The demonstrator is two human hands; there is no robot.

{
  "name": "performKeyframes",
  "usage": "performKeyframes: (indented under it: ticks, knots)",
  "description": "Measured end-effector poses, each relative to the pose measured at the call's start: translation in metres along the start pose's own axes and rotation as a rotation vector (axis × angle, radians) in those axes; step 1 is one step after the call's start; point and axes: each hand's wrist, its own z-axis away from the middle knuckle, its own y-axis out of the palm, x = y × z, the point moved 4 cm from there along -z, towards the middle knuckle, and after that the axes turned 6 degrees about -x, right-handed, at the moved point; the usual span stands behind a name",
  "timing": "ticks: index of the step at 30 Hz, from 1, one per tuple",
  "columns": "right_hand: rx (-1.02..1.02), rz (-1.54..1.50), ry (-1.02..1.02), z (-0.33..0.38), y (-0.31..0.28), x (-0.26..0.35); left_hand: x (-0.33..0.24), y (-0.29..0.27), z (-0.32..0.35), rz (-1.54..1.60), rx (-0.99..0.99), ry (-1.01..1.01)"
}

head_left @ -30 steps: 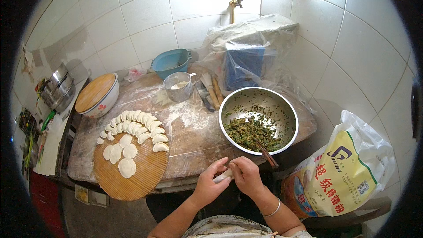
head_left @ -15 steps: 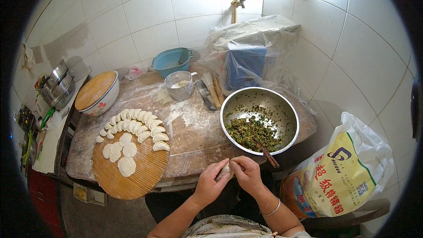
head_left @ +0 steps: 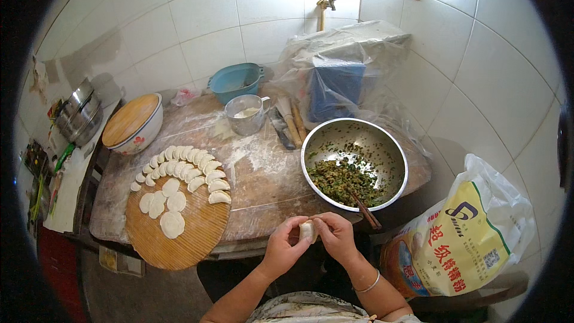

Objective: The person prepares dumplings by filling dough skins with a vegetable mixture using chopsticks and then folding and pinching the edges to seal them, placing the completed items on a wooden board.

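Between my two hands, just past the table's front edge, is a pale folded dumpling (head_left: pixel 308 231). My left hand (head_left: pixel 286 240) grips its left side, fingers curled around it. The fingers and thumb of my right hand (head_left: pixel 336 236) pinch its right end; part of the dumpling is hidden by them. To the left, a round ribbed wooden board (head_left: pixel 179 253) bears curved rows of finished dumplings (head_left: pixel 194 170) and several flat round wrappers (head_left: pixel 173 225). Beyond my right hand, a steel bowl (head_left: pixel 399 194) holds chopped green filling (head_left: pixel 344 180), with brown chopsticks (head_left: pixel 366 212) leaning over its near rim.
A large yellow and white flour bag (head_left: pixel 445 233) stands at the right. Farther back are a measuring cup (head_left: pixel 245 121), a blue basin (head_left: pixel 234 84), a plastic-covered blue box (head_left: pixel 336 91), and a lidded white bowl (head_left: pixel 146 131). The floury wooden table (head_left: pixel 260 170) lies between.
My fingers have shifted on the dumpling, and more of its pale side shows between my hands. The view has moved slightly; the board, bowl and bag stay in place.
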Motion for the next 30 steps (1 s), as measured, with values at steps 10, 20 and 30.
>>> performKeyframes:
  ticks: [10,20,30]
  knots:
    - [0.053,0.105,-0.035,-0.002,0.000,-0.004,-0.008,-0.001,0.004,0.148,0.188,-0.170]
    - [0.061,0.228,-0.156,-0.005,0.002,0.007,0.000,-0.001,0.002,0.168,0.173,-0.154]
    - [0.077,0.179,-0.002,-0.004,0.007,-0.002,0.018,-0.008,-0.003,0.150,0.141,-0.163]
